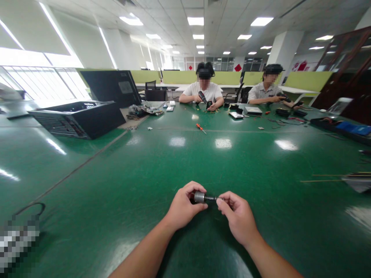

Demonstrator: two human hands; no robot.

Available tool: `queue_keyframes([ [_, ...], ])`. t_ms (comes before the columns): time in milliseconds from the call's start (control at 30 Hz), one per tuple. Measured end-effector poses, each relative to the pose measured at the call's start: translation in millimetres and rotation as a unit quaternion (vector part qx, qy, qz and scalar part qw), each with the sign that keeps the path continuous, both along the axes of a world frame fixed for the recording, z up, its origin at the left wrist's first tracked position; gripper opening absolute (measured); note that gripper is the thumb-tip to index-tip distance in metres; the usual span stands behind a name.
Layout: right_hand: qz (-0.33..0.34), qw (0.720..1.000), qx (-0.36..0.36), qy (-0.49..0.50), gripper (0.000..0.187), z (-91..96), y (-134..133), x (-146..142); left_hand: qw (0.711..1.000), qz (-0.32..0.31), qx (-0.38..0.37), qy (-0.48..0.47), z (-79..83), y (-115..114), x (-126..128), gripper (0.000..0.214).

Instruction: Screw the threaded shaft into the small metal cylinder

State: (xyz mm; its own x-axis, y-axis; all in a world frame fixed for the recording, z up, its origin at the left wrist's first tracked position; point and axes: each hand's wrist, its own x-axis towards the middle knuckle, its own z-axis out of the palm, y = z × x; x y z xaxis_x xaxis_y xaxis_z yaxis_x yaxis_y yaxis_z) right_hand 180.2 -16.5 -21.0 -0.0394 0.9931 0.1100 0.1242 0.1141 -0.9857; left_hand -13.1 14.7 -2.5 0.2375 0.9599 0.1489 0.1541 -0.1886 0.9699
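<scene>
Low in the middle of the head view, a small silvery metal cylinder with a thin dark shaft (pixel 199 197) is held level above the green table (pixel 139 166). The fingers and thumb of my left hand (pixel 184 204) are closed around its cylinder end, hiding part of it. At the shaft's right end, my right hand (pixel 239 218) pinches with thumb and fingertips. Those fingertips cover the tip, so I cannot tell whether another small part is between them.
An orange-handled screwdriver (pixel 199 127) lies further up. Back left stands an open black computer case (pixel 84 117), near loose parts (pixel 137 111). Across the table, one person (pixel 203 92) holds a power drill; another (pixel 266 90) sits right. Thin rods (pixel 324 178) lie at the right.
</scene>
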Motion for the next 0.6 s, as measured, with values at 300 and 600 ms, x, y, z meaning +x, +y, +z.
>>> queue_keyframes([
  [300, -0.128, 0.972, -0.033, 0.196, 0.046, -5.5, 9, 5, 0.999, 0.023, -0.042, -0.014, 2.8, -2, 0, 0.036],
  [600, -0.083, 0.978, -0.046, 0.187, 0.049, -7.0, 4, 3, 0.993, 0.095, -0.044, -0.051, -11.3, 4, 7, 0.050],
])
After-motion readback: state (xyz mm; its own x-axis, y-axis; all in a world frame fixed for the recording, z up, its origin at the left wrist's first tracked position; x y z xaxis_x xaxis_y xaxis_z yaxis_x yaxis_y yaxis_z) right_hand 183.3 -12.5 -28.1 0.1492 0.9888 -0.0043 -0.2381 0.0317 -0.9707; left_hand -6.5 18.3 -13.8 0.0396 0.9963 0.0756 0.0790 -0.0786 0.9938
